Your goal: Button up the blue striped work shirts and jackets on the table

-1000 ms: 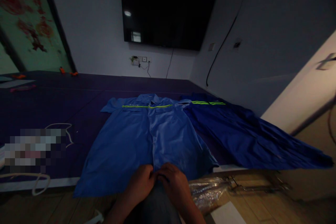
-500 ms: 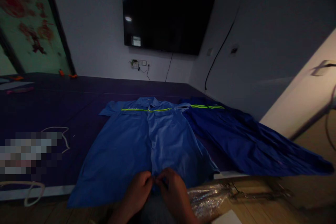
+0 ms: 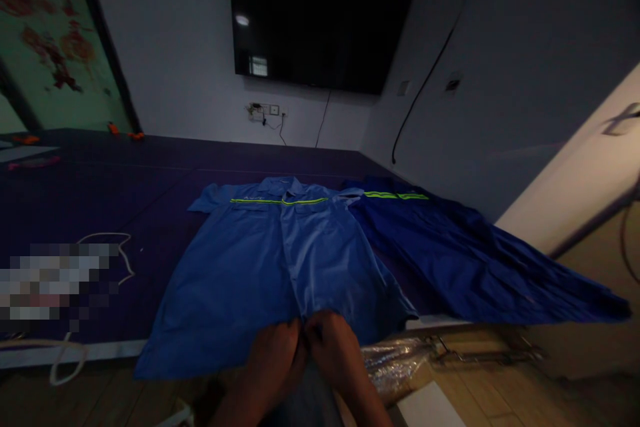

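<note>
A light blue short-sleeved work shirt (image 3: 240,280) lies front side up with its collar away from me and a yellow-green stripe across the chest. At the bottom of its front placket, my left hand (image 3: 280,350) pinches the fabric. My right hand (image 3: 333,347) is closed on the same hem, close against the left. Whatever small part sits between the fingertips is hidden. To the right, a darker blue garment (image 3: 450,260) with a similar stripe is spread out, touching the shirt's sleeve.
The purple-covered surface (image 3: 160,213) ends in a pale front edge. Crinkled clear plastic (image 3: 395,363) and a white sheet (image 3: 433,407) lie below it, near a metal frame (image 3: 490,353). At left is a blurred-out item with a white cord (image 3: 125,257). A television (image 3: 320,20) hangs behind.
Both hands have come closer together at the hem, drawing the placket slightly right and up. The view has tilted down a little. The darker garment stays in place.
</note>
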Action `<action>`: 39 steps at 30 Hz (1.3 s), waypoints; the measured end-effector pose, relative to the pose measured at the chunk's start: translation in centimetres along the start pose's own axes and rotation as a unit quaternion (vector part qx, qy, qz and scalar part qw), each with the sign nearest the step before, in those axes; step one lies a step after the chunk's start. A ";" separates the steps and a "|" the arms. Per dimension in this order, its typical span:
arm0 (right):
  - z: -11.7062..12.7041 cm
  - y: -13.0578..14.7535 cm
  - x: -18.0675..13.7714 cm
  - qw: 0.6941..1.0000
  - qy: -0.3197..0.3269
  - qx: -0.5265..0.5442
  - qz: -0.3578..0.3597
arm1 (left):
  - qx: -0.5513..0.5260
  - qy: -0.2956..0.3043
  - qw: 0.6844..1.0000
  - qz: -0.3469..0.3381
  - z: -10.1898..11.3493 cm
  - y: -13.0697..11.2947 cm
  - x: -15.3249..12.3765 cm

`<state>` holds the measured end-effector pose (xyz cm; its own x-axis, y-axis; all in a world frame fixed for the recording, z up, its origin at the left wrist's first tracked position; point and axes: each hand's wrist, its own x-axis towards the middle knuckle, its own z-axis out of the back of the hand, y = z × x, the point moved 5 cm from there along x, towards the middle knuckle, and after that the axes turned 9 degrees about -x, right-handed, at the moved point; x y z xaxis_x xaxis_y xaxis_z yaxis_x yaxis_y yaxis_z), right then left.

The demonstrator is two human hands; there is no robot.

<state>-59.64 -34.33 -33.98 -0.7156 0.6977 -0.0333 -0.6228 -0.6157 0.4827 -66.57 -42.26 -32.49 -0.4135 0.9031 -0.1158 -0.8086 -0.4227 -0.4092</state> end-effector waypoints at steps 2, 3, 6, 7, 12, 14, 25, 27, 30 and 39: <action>0.0 -0.1 0.1 1.000 -0.001 0.000 0.010 | 0.007 -0.009 1.000 -0.003 -0.1 -0.2 0.0; 0.0 -0.1 0.1 1.000 -0.001 -0.004 0.012 | 0.011 -0.014 1.000 -0.001 -0.2 -0.2 0.0; 0.2 0.0 0.2 1.000 -0.003 -0.015 0.011 | 0.029 -0.034 0.999 0.002 -0.5 -0.2 0.1; 0.3 0.1 0.3 1.000 -0.005 -0.019 0.010 | 0.035 -0.039 0.999 0.002 -0.6 -0.1 0.0; 0.8 0.5 0.6 0.999 0.000 -0.052 -0.005 | 0.056 -0.072 0.996 -0.019 -1.2 0.2 -0.4; 0.8 0.6 0.4 0.998 0.003 -0.070 -0.009 | 0.061 -0.089 0.994 -0.029 -1.5 0.5 -0.5; 1.4 1.3 0.1 0.989 -0.008 -0.148 -0.004 | 0.130 -0.331 0.907 -0.224 -3.4 1.0 -1.3; 1.7 1.5 0.2 0.988 -0.007 -0.157 -0.001 | 0.137 -0.357 0.890 -0.249 -3.4 0.8 -1.5; 2.0 1.8 0.5 0.988 -0.005 -0.157 0.006 | 0.152 -0.375 0.874 -0.270 -3.1 0.5 -1.8; 1.4 0.8 1.2 0.993 0.010 -0.118 0.010 | 0.134 -0.392 0.866 -0.282 -2.5 0.2 -2.2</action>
<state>-60.53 -33.51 -32.36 -0.7334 0.6783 -0.0448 -0.6633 -0.6995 0.2660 -64.79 -44.19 -34.62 0.0055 0.6870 0.7267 -0.9989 -0.0293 0.0352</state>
